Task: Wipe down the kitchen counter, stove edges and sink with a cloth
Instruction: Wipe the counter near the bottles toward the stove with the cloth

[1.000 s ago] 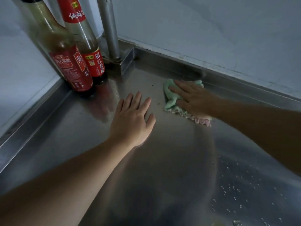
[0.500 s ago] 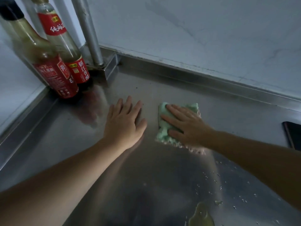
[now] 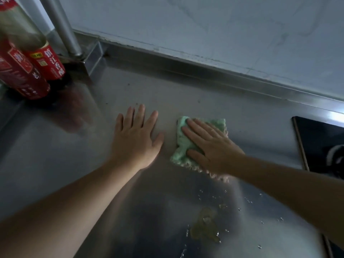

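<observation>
The right hand [image 3: 210, 146] presses flat on the green cloth [image 3: 183, 149] at mid-counter [image 3: 186, 94]; the left hand [image 3: 135, 138] rests released beside it. A yellowish spill [image 3: 204, 229] lies at six o'clock from the cloth — nearer the right hand.

A single wide-angle head camera looks forward and steeply down, at close range, on a brushed stainless-steel counter [image 3: 186, 94] that fills most of the frame. Both forearms enter from the bottom corners. A pale grey wall [image 3: 204, 25] crosses the top, red-labelled glass bottles [image 3: 28, 71] crowd the upper left, and a black glass stove edge [image 3: 320, 142] is cut off at right.
</observation>
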